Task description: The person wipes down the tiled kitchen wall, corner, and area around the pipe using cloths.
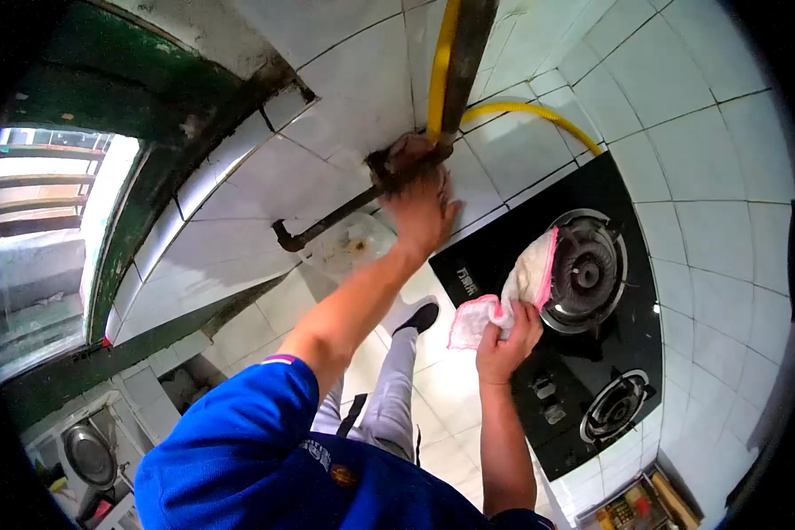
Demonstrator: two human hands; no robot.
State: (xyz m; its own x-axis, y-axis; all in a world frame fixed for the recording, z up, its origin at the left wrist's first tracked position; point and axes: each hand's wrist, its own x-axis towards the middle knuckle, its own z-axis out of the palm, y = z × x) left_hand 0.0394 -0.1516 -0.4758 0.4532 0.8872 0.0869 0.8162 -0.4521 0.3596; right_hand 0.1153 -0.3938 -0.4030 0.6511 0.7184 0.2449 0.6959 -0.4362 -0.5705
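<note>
My left hand (422,216) reaches up to a dark pipe (340,216) on the tiled wall. Its fingers press a crumpled, dirty pinkish rag (408,152) against the pipe near the corner joint; the pipe partly hides the fingertips. Closed on a white cloth with a pink edge (530,274), my right hand (510,343) is held over the near edge of the black gas stove (494,256). The cloth hangs in folds, its upper end beside the larger burner (587,272).
A yellow hose (539,109) runs along the wall behind the stove. Below the pipe is a translucent plastic container (353,243). A barred window (44,221) is at left, and a metal pan (90,455) at lower left. A smaller burner (616,406) is at right.
</note>
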